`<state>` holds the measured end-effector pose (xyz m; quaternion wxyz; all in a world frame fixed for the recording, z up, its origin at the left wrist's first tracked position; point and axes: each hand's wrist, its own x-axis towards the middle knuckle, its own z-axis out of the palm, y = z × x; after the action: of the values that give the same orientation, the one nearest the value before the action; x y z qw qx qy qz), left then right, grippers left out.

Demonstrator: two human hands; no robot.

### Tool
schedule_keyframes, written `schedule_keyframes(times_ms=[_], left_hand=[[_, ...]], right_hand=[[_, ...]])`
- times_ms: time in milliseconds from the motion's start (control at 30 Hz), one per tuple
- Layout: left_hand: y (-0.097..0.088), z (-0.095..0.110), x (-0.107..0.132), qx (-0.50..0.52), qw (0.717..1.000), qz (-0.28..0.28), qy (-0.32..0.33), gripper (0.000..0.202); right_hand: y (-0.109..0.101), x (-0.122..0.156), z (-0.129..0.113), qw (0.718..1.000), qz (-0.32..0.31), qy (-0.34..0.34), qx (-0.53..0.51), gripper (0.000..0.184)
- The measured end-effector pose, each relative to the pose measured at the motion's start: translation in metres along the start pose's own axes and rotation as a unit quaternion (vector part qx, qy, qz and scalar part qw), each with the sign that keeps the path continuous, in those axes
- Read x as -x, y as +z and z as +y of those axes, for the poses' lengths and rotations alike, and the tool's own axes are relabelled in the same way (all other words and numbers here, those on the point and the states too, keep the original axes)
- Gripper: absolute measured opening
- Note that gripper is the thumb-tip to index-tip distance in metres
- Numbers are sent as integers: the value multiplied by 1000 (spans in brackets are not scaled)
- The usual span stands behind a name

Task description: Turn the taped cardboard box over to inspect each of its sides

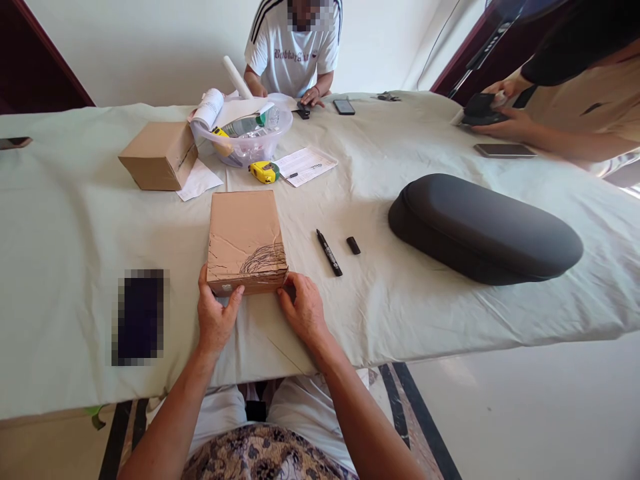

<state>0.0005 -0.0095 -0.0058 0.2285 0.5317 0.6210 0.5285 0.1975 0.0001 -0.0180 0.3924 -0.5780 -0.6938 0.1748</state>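
Note:
A brown cardboard box (243,230) lies on the cloth-covered table in front of me, with black scribbled lines on its top near the front right corner. My left hand (216,313) grips its near left corner, thumb on the front side and fingers round the left side. At the near right corner, my right hand (304,307) holds the box with its thumb at the front and fingers curled along the side. To the right of the box lie an uncapped black marker (329,253) and its separate cap (353,245).
A long black case (485,227) occupies the right side. Beyond the box are a yellow tape measure (264,172), a paper sheet (307,165), a second cardboard box (160,155) and a filled plastic basin (240,150). A blurred dark rectangle (139,318) lies left. Two other people work at the table.

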Motion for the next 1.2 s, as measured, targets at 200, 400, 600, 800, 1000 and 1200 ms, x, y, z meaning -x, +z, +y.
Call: schedule_keyframes(times_ms=[200,400,600,800,1000,1200], left_hand=[[0,0,-1,-4,1000,0,-3,88],[0,1,-1,1,1000,3,7,87],[0,-1,-1,-2,1000,3,10,87],[1,-4,0,-13,1000,18,9,84],[2,-2,-4,11,1000,12,20,82],[-10,4,-3,48,998,-33,16,90]], right_hand=[[1,0,-1,1000,9,-2,-1,21],[-1,0,0,1000,-1,-6,3,20],[0,0,0,1000,0,-4,3,19],[2,-1,1,1000,9,-9,6,14],[1,-4,-3,1000,17,-13,-16,17],[-7,-1,-8,992,68,21,-103,34]])
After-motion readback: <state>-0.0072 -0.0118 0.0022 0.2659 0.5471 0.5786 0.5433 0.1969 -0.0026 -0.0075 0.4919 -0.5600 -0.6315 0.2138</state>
